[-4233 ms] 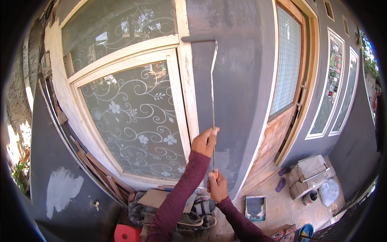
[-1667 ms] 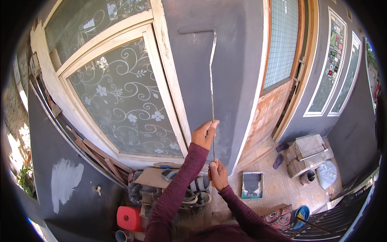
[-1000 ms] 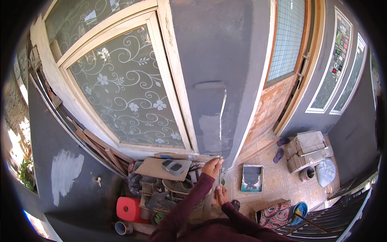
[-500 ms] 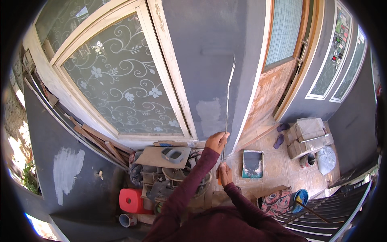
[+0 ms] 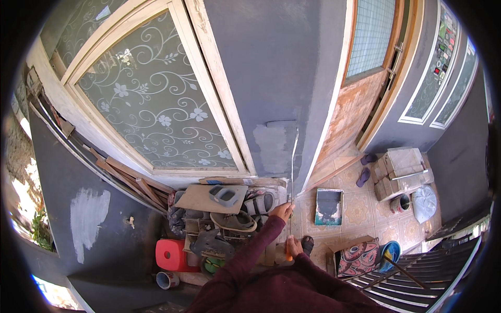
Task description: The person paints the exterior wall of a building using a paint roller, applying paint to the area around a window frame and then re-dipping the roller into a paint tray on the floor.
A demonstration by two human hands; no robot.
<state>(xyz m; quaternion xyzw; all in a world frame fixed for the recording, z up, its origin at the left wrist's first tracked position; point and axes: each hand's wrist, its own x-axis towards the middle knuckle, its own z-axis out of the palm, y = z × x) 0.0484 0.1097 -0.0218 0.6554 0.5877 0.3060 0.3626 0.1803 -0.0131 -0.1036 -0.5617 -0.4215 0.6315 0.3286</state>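
Note:
A long-handled paint roller runs from my hands up to the grey wall. Its dark, narrow head lies across the wall at the top of a lighter grey patch. My left hand is closed around the shaft, well above the other. Lower down, close to my body, my right hand grips the orange end of the handle. A rectangular paint tray with dark grey paint in it rests on the tiles to the right of my hands.
Shoes and sandals crowd a low rack beneath the window, beside a red stool. At right are stacked blocks, a bucket, a plastic bag and purple slippers. A wooden door adjoins the wall.
The roller head has come down the wall from higher up to the lighter patch. Both hands have moved down toward my body with the handle.

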